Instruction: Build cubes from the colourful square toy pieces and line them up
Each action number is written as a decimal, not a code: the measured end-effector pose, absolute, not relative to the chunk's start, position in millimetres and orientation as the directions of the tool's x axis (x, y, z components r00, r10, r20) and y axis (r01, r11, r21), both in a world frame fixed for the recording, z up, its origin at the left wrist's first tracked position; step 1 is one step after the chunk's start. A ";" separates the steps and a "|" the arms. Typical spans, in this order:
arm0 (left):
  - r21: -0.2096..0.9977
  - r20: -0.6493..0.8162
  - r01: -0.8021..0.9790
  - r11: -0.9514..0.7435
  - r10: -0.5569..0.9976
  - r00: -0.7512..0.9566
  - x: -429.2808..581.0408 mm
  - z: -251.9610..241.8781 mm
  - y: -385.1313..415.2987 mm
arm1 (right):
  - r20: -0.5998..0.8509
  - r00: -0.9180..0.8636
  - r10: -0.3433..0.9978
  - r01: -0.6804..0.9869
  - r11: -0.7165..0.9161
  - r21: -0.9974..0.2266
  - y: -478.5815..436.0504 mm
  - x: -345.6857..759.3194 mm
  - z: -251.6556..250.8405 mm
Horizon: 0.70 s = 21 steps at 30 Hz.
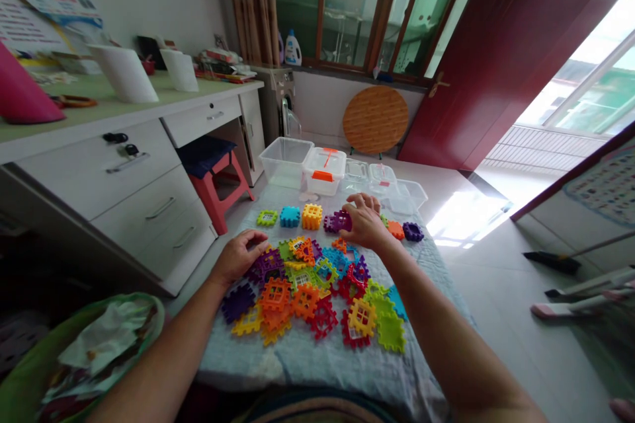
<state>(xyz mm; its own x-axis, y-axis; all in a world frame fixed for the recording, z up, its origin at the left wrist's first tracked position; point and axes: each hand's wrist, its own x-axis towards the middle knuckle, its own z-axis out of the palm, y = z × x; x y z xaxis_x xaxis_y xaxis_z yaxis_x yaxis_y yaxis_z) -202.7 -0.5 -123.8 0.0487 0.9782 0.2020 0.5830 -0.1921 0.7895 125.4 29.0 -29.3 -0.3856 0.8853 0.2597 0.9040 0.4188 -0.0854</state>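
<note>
My right hand (366,222) reaches to the row at the back of the cloth-covered table, its fingers and thumb closed around the right end of a stack of purple interlocking building tiles (335,221). My left hand (241,256) rests at the left edge of a loose pile, beside purple tiles (270,266); its fingers are loosely bent, thumb apart, with nothing seen in them. The pile mixes orange tiles (276,295), red tiles (323,318), green tiles (391,332) and blue tiles (339,260). In the back row stand a yellow stack (312,216), a blue stack (290,216) and a green tile (267,217).
Right of my right hand lie an orange tile stack (395,230) and a dark purple one (413,231). Clear plastic boxes (285,162) and a lidded box with orange clips (325,170) line the far table edge. A red stool (222,185) stands left.
</note>
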 end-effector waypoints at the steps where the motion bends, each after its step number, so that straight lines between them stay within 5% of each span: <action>1: 0.785 0.203 0.589 -0.194 0.978 0.052 -203.1 -124.4 -0.3 | 0.222 -0.402 0.888 0.903 0.425 -0.062 38.2 120.0 -31.7; 7: 0.770 0.216 0.602 -0.211 0.974 0.065 -203.6 -121.9 -0.6 | 0.068 -0.398 0.915 0.916 0.400 -0.019 69.6 107.3 -50.9; 21: 0.767 0.221 0.606 -0.212 0.973 0.060 -204.8 -124.5 0.4 | -0.010 -0.399 0.917 0.916 0.399 0.028 76.9 103.8 -56.4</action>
<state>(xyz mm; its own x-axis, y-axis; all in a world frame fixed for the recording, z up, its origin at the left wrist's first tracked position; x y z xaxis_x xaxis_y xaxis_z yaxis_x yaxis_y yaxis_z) -204.8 0.4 -124.5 0.0601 0.9733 0.2214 0.6060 -0.2118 0.7667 103.8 76.9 -56.4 -0.3992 0.9168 -0.0105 0.9164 0.3993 0.0275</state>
